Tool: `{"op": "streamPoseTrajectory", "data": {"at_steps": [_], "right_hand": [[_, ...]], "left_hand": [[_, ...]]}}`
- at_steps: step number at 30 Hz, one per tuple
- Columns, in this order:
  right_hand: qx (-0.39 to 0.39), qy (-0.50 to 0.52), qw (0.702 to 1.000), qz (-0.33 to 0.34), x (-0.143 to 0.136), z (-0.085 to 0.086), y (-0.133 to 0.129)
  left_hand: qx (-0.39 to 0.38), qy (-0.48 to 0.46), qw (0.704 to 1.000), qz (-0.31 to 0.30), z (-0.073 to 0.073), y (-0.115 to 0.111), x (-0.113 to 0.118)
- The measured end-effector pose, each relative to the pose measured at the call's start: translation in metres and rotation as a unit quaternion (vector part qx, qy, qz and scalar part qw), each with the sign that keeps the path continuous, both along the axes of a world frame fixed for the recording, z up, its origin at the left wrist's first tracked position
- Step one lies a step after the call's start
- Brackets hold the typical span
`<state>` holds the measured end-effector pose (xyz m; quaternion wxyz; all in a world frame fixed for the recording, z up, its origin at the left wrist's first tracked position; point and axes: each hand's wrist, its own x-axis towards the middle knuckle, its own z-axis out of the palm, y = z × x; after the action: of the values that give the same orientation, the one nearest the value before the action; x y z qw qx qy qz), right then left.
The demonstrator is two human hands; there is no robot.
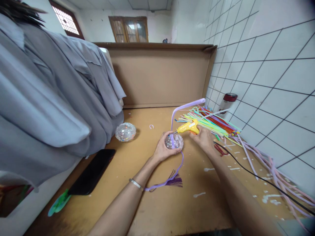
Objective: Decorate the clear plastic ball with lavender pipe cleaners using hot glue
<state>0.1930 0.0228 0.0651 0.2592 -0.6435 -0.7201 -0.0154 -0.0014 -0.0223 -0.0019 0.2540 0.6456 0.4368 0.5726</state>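
Observation:
My left hand [163,149] is wrapped round a clear, round ball [178,141] near the middle of the table. A purple strip [176,114] crosses the ball, rises above it and bends right at its upper end. My right hand [204,139] grips a yellow glue gun [187,126], whose metal nozzle points left at the strip near the ball's top. From below the ball a purple cord [182,161] curves down to a dark purple tassel [175,180] and on toward my left wrist.
Another clear ball [125,132] and a black phone [92,172] lie left. Colourful pipe cleaners [216,123] and a red-lidded jar [226,103] stand by the tiled wall. A black cable [253,175] runs right. Grey cloth [59,91] hangs left; a cardboard panel [164,77] stands behind.

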Motion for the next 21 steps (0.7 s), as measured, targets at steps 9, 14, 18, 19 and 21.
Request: {"op": "streamPoseTrajectory", "data": {"at_steps": [9,14,18,19,21], "right_hand": [[-0.023,-0.006,1.000,-0.011,0.000,0.003,0.001],[-0.076,0.011,0.996,-0.033,0.001,-0.002,0.006],[-0.080,-0.004,0.995,-0.063,0.004,-0.016,0.014],[-0.077,-0.013,0.994,-0.074,0.005,-0.021,0.016],[-0.076,-0.035,0.992,-0.093,0.007,-0.030,0.018]], "left_hand": [[-0.004,0.009,1.000,0.009,-0.001,-0.001,0.000],[-0.005,0.025,0.999,0.022,-0.001,-0.002,0.000],[-0.011,0.036,0.999,0.030,0.002,-0.003,0.000],[-0.013,0.038,0.999,0.032,0.003,-0.003,0.001],[-0.015,0.037,0.999,0.032,0.003,-0.003,0.001]]}}
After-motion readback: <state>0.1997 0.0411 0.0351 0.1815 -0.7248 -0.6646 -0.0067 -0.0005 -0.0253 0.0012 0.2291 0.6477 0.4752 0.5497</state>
